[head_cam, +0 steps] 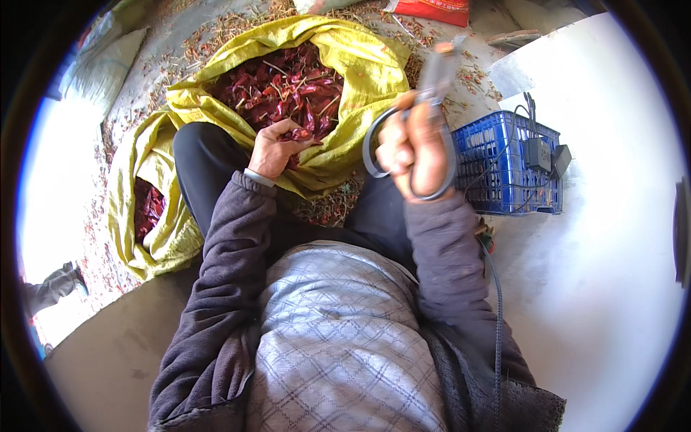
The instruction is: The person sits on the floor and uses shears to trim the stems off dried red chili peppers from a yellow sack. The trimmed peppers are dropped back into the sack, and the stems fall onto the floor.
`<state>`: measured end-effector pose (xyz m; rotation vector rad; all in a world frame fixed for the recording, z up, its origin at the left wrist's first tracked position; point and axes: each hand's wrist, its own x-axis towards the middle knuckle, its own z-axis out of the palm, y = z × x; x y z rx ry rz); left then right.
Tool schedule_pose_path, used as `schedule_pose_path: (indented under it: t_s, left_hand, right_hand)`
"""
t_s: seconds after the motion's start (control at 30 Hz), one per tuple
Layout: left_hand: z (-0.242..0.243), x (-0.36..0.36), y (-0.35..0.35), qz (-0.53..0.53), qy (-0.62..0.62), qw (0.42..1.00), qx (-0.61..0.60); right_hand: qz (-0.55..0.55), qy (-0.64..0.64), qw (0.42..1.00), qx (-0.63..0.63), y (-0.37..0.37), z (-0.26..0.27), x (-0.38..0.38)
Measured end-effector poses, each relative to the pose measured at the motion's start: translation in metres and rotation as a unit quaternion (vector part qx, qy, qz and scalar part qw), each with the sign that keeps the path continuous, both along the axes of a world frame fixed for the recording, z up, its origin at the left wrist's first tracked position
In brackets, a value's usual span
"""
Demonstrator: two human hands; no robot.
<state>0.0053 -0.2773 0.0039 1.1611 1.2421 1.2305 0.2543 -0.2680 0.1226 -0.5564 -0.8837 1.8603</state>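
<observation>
Between the thumb and fingers of my left hand (272, 151) are dried red chillies (298, 135), held over the near rim of an open yellow woven sack (372, 81). The sack is filled with dark red dried chillies (291, 86), some with pale stems. To the right, my right hand (413, 146) grips a pair of scissors (438, 75) by its dark loop handles. Blades point up and away from me, blurred, so their gap is hard to tell. The scissors are apart from the chillies in my left hand.
A second yellow sack (173, 232) with chillies stands by my left knee. On the right is a blue plastic crate (486, 162) with black adapters (538, 155) and cables. Stem scraps litter the floor (189, 54). A red printed bag (432, 11) lies beyond; another person's leg (54, 289) shows far left.
</observation>
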Motion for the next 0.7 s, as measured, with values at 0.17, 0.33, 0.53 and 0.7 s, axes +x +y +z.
schedule_pose_path:
  t_s: [0.17, 0.33, 0.53, 0.7]
  left_hand:
    - [0.028, -0.011, -0.005, 0.034, -0.105, 0.99, -0.093]
    - [0.06, -0.065, -0.034, 0.159, -0.199, 0.967, 0.012]
    - [0.024, -0.232, -0.09, 0.431, -0.282, 0.853, 0.078]
    - [-0.055, -0.316, -0.162, 0.598, -0.341, 0.715, -0.118]
  right_hand:
    - [0.027, 0.158, 0.986, -0.034, 0.025, -0.025, 0.04]
    - [0.042, 0.129, 0.97, -0.203, -0.014, -0.079, 0.043]
    - [0.066, 0.069, 0.978, -0.184, -0.016, -0.089, 0.06]
    - [0.04, 0.02, 0.987, -0.155, -0.006, -0.078, 0.05]
